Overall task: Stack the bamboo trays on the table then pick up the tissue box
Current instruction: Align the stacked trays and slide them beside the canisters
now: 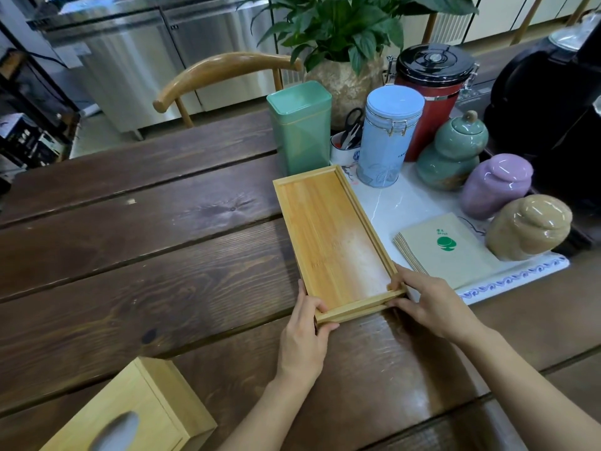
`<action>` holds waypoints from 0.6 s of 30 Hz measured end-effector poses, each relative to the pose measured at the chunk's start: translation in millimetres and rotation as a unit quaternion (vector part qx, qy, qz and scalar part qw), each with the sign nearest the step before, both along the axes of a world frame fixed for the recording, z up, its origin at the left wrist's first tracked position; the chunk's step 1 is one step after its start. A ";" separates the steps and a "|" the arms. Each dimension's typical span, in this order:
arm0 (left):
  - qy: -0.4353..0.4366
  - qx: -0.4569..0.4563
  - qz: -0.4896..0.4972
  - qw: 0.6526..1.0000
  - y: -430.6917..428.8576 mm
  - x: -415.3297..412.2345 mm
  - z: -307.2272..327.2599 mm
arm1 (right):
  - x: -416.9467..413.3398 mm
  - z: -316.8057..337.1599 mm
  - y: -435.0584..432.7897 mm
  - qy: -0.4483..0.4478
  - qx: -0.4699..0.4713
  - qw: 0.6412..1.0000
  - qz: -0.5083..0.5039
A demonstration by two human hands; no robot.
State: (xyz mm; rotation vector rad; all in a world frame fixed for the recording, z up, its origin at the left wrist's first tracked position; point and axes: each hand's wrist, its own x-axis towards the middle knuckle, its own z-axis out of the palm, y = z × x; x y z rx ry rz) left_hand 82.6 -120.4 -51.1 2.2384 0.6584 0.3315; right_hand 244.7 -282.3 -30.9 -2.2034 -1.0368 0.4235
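Stacking nearly complete: both hands' grips pinch the rectangular bamboo trays (335,236); bamboo tissue box (136,415), nearer than the trays, awaits pickup.

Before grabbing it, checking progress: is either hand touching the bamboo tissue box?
Apart. Head view: both hands grip the rectangular bamboo tray; tissue box sits alone.

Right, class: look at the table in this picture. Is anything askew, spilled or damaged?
Nothing spilled or broken. The bamboo trays lie at a slant to the table's planks, held at the near end by the left hand and right hand. The tissue box also sits skewed.
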 end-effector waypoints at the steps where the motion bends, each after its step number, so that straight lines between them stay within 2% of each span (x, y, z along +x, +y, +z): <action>1: 0.000 0.000 0.008 1.000 -1.1 0.3 0.4 | -0.9 0.6 0.1 0.005 -0.004 1.000 -0.005; 13: -0.011 0.008 0.012 1.000 -1.8 -4.9 0.1 | -7.9 -3.8 -5.8 -0.010 -0.001 1.000 0.008; 18: -0.003 0.003 0.012 1.000 0.5 -6.9 0.4 | -9.4 -14.9 -5.2 -0.033 -0.034 0.999 -0.017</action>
